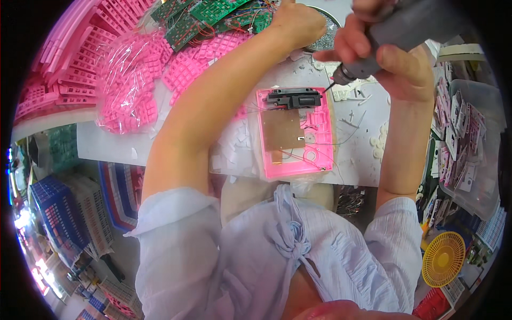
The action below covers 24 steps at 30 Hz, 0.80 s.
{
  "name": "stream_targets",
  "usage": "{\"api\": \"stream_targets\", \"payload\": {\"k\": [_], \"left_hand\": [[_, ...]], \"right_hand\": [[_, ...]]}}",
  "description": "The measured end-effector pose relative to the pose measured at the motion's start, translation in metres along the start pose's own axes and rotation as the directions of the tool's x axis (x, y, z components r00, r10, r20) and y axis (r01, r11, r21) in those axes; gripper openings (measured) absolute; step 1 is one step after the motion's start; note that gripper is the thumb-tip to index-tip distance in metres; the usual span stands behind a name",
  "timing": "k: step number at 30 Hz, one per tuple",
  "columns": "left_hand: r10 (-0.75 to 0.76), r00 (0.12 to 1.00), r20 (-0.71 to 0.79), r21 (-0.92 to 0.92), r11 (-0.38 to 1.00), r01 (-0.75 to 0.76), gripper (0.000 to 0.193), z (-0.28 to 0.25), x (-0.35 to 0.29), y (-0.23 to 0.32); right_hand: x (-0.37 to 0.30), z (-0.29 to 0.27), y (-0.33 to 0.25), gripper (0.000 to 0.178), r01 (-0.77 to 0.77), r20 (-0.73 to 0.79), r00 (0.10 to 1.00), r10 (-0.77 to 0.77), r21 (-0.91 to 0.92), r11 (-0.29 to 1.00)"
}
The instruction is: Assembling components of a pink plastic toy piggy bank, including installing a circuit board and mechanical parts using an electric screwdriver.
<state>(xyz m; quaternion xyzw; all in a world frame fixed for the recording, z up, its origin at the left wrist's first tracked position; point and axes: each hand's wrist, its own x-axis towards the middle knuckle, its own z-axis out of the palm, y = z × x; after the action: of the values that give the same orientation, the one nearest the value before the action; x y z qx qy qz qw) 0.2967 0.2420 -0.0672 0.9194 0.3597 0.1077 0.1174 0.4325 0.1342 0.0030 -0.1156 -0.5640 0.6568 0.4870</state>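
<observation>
My right hand (397,66) grips a grey electric screwdriver (413,29), tilted with its thin bit pointing down and left. The bit's tip hovers by the upper right corner of a pink plastic housing (271,169), and whether it touches cannot be told. Inside the housing are a black plastic module (298,100), a flat brown board (282,130) and thin loose wires. Beyond it, my left hand (301,24) is curled at the rim of a round dish of small metal screws (326,36). Its fingertips are mostly hidden.
Green circuit boards (213,13) with wires lie at the far side, beside pink keypad pieces (197,58) and a clear bag (130,80) of pink parts. White scraps (234,149) litter the table. At right stand a clear bin (480,176) of white parts and a yellow basket (444,258).
</observation>
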Motion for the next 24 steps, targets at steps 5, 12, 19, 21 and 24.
{"api": "stream_targets", "payload": {"k": [5, 12, 19, 21, 24], "left_hand": [[0.205, 0.885, -0.417, 0.115, 0.978, -0.173, 0.011, 0.012, -0.069, 0.004], [0.047, 0.955, -0.292, -0.403, 0.900, -0.168, 0.007, 0.005, -0.158, 0.042], [-0.042, 0.954, -0.295, -0.495, 0.861, -0.116, 0.007, 0.015, -0.162, 0.047], [-0.037, 0.951, -0.307, -0.474, 0.872, -0.119, 0.008, 0.016, -0.161, 0.047], [-0.006, 0.934, -0.358, -0.348, 0.929, -0.127, 0.011, 0.017, -0.160, 0.049]], "right_hand": [[-0.045, 0.009, 0.004, 0.036, 0.036, -0.397, 0.897, -0.195, -0.375, 0.926], [-0.042, 0.034, 0.017, 0.031, 0.315, -0.050, 0.941, -0.334, -0.234, 0.920], [-0.043, 0.045, 0.026, 0.024, 0.266, -0.116, 0.948, -0.296, -0.224, 0.938], [-0.045, 0.045, 0.028, 0.024, 0.260, -0.116, 0.949, -0.293, -0.234, 0.937], [-0.044, 0.046, 0.030, 0.022, 0.267, -0.136, 0.943, -0.304, -0.237, 0.934]]}}
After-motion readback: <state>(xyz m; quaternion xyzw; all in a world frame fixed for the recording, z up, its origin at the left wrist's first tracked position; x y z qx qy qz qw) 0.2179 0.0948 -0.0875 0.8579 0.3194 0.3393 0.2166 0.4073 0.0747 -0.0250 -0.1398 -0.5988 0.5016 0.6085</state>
